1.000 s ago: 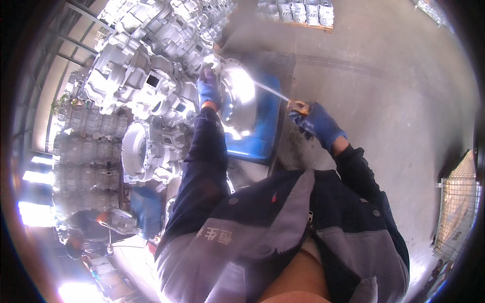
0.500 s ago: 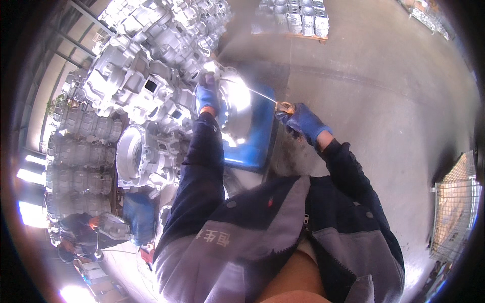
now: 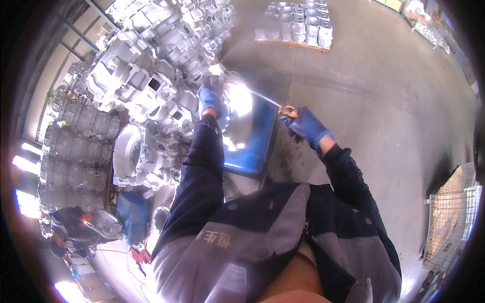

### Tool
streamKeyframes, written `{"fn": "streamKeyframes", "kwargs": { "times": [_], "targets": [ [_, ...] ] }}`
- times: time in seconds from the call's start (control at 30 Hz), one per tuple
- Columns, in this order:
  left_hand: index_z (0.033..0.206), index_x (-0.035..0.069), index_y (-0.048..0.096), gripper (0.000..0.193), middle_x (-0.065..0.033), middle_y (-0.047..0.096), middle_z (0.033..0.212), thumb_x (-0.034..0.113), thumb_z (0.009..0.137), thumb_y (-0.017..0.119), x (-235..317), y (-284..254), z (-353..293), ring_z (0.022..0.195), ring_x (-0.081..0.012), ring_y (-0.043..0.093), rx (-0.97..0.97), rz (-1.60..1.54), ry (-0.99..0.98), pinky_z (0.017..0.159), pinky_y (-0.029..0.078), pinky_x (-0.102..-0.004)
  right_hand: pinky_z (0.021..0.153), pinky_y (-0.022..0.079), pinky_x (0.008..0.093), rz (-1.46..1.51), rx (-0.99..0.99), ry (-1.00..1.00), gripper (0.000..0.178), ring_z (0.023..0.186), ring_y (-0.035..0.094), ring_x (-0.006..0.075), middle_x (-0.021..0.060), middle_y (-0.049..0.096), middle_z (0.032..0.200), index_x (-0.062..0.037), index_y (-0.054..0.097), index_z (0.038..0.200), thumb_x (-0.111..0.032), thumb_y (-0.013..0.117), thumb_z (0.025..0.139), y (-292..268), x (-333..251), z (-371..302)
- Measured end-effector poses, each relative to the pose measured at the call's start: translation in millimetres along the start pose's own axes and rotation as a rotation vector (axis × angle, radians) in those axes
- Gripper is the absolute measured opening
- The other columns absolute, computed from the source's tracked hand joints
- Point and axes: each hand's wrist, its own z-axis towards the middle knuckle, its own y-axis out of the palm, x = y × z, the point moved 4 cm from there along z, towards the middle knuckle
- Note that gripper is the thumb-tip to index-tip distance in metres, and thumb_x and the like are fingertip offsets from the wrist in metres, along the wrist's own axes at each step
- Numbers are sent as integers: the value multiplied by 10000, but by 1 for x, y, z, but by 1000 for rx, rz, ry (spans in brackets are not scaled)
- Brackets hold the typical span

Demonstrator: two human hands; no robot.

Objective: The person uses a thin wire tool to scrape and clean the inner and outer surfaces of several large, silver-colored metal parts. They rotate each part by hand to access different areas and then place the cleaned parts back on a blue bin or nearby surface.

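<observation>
A silvery metal casting (image 3: pixel 241 121) with a round opening stands on a blue support (image 3: pixel 255 146), and glare washes out much of its face. My left hand (image 3: pixel 210 96), in a blue glove, is closed on the casting's left edge. In my gloved right hand (image 3: pixel 308 126) is a hand tool with an orange-yellow handle (image 3: pixel 288 111) and a long thin metal shaft (image 3: pixel 265 98). The shaft points up and left to the casting's opening, where its tip is lost in the glare.
Large castings (image 3: pixel 131 76) are heaped close on the left, one with a round opening (image 3: pixel 129 151). More castings sit on a pallet (image 3: pixel 295 43) ahead. A wire-mesh cage (image 3: pixel 452 217) stands at right. Another person (image 3: pixel 76 224) works at lower left beside a blue container (image 3: pixel 132 217).
The view has shifted slightly, so the far pallet shows more fully. My right hand with the tool is a little lower and farther right in the picture. My left hand stays on the casting.
</observation>
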Motion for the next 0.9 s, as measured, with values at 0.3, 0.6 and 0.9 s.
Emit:
{"fn": "streamKeyframes", "kwargs": {
  "times": [0.3, 0.6, 0.9],
  "targets": [
    [1089, 44, 630, 302, -12, 630, 942, 305, 995, 512, -15, -5, 4, 858, -117, 549, -88, -142, 111, 798, 460, -277, 642, 443, 278, 227, -20, -108, 323, 738, 552, 122, 33, 569, 878, -51, 627, 1133, -318, 573, 959, -4, 6, 7],
    [1084, 46, 634, 370, -79, 652, 983, 371, 1000, 479, 9, 1, 6, 908, -176, 581, -58, 133, 55, 854, 465, -337, 509, 440, 257, 410, 32, -129, 344, 581, 541, 78, 3, 585, 729, -72, 637, 1101, -376, 604, 944, -11, 29, 17],
    [1144, 55, 631, 420, -165, 662, 1068, 409, 994, 460, 39, -1, -3, 1010, -292, 622, -95, 296, 246, 910, 461, -391, 775, 470, 300, 293, -70, 21, 294, 913, 579, 175, 85, 565, 1099, -89, 637, 1175, -242, 574, 932, -5, 23, 38]
  ]
}}
